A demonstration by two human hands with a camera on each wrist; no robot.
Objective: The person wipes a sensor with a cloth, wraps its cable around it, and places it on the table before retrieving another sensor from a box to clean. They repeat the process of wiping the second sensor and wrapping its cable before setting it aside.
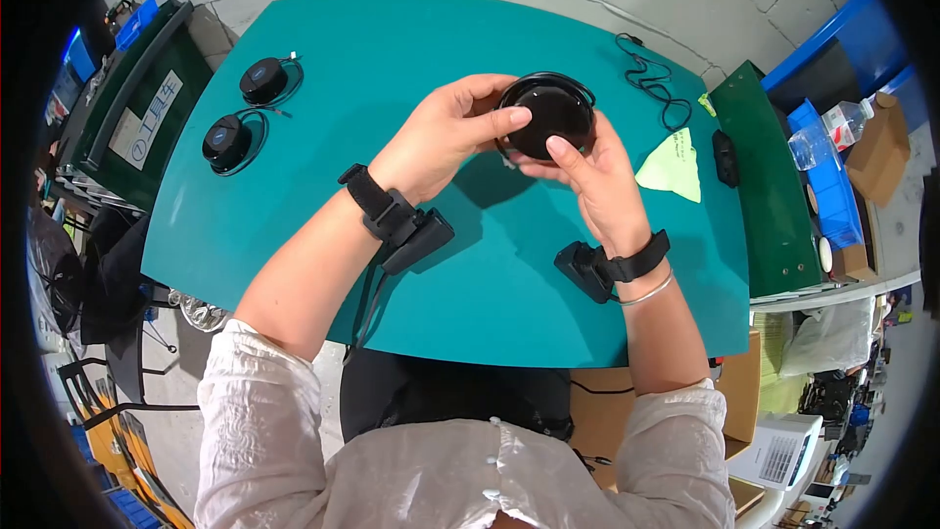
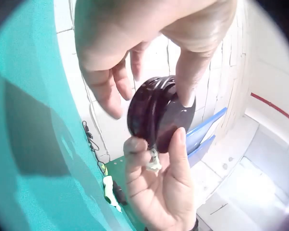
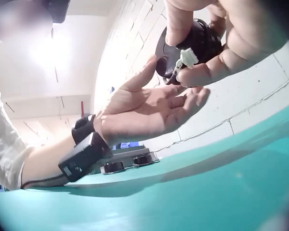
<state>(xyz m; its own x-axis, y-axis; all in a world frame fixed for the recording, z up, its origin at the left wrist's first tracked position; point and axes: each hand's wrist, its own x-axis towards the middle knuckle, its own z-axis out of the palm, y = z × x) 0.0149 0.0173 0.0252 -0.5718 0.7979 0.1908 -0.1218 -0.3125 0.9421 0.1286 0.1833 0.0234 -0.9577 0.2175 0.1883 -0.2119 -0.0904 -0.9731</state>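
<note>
A round black puck-shaped device [image 1: 550, 116] is held up above the teal table [image 1: 460, 279], its glossy face toward the head camera. Black cable [image 2: 156, 103] runs around its side, and a white connector [image 3: 187, 57] hangs at the edge by the right fingertips. My right hand [image 1: 609, 181] pinches the device, thumb on the face and fingers behind. From the other side, my left hand [image 1: 446, 132] lays its thumb on the face. Its other fingers extend loosely past the rim, apart from the device in the left wrist view.
Two similar black devices with cables, one farther back [image 1: 263, 81] and one nearer [image 1: 226, 143], lie at the table's left. Toward the right are a loose black cable [image 1: 654, 83], a yellow-green paper [image 1: 672, 168] and a small black object [image 1: 726, 158]. Green carts flank the table.
</note>
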